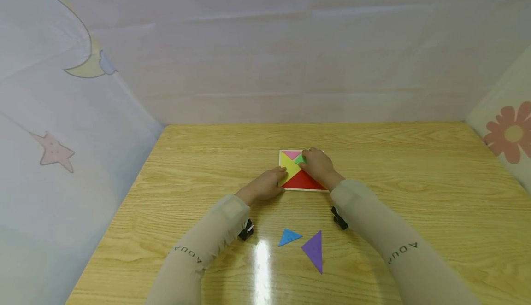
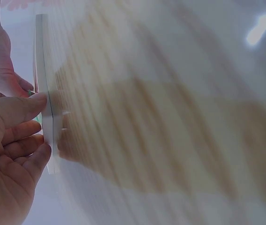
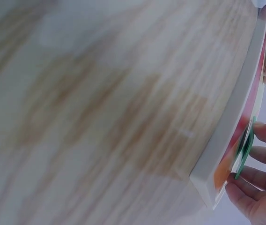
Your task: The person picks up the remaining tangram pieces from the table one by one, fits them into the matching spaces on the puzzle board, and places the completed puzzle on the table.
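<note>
A shallow white tangram tray [image 1: 304,190] lies on the table with a yellow triangle [image 1: 288,163], a red triangle [image 1: 304,181] and a pink piece [image 1: 292,154] in it. My left hand [image 1: 267,185] holds the tray at its near left corner, thumb at the near edge and fingertips over the left rim. Over the tray's right part, my right hand [image 1: 318,164] pinches a green tangram piece [image 1: 299,158]. The right wrist view has this green piece [image 3: 246,149] tilted between thumb and fingers, close over the tray. An orange piece [image 3: 223,174] shows below it.
Nearer the body, a small blue triangle [image 1: 289,237] and a larger purple triangle [image 1: 314,252] lie loose on the wooden table [image 1: 199,157]. Printed cloth walls [image 1: 265,65] stand behind the table and at both sides.
</note>
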### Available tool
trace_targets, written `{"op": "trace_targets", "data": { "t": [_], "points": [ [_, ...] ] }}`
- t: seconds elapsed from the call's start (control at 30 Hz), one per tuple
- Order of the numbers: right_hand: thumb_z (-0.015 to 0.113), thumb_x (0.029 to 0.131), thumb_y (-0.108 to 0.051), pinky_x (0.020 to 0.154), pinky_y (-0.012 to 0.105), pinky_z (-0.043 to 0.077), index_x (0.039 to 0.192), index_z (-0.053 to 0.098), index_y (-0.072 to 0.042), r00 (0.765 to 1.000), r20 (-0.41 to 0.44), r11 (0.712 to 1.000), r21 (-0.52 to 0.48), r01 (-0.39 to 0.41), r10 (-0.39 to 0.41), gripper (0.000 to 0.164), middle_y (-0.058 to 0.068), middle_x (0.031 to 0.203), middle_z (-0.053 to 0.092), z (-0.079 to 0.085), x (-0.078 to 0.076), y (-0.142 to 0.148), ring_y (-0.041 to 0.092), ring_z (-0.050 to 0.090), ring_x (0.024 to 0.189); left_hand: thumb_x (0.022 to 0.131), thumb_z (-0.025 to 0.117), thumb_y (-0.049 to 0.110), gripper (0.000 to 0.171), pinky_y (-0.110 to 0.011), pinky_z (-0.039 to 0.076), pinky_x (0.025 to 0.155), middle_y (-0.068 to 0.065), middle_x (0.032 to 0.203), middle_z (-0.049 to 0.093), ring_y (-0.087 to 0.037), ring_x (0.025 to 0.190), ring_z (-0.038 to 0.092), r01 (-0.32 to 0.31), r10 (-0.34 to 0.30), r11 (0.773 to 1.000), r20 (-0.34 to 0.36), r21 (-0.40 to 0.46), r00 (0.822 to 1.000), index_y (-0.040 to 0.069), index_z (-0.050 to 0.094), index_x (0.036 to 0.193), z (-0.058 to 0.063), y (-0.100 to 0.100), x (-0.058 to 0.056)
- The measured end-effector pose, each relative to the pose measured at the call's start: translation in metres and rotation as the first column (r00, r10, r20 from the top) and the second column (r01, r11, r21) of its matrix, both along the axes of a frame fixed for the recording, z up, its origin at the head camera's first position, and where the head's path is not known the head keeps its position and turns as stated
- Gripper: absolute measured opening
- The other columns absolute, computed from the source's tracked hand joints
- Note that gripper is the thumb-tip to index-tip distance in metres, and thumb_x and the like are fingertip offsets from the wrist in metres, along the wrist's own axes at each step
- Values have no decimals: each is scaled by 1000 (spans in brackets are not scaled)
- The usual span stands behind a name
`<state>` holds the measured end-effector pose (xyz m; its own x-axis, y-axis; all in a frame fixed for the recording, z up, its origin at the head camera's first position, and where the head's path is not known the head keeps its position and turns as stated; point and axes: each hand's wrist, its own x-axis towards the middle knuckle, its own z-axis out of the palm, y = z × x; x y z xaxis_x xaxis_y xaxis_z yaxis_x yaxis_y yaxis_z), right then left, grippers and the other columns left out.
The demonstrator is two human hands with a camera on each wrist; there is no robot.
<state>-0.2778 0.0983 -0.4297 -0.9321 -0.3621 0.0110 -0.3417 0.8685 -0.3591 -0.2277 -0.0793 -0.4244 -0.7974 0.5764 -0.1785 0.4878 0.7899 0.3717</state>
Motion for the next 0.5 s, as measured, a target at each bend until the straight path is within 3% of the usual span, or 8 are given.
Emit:
{"op": "trace_targets", "data": {
  "t": [0.5],
  "points": [
    [59,81,-16,56,29,39,76,53,-5,1000,4,998,62,-12,12,13,8,74,49,-2,-4,-3,22,43,68,86,53,15,47,-29,21,102,-14,135,30,-23,126,23,1,-1,1000,-7,4,1000,-2,38,128,-1,-1,0]
  ]
}}
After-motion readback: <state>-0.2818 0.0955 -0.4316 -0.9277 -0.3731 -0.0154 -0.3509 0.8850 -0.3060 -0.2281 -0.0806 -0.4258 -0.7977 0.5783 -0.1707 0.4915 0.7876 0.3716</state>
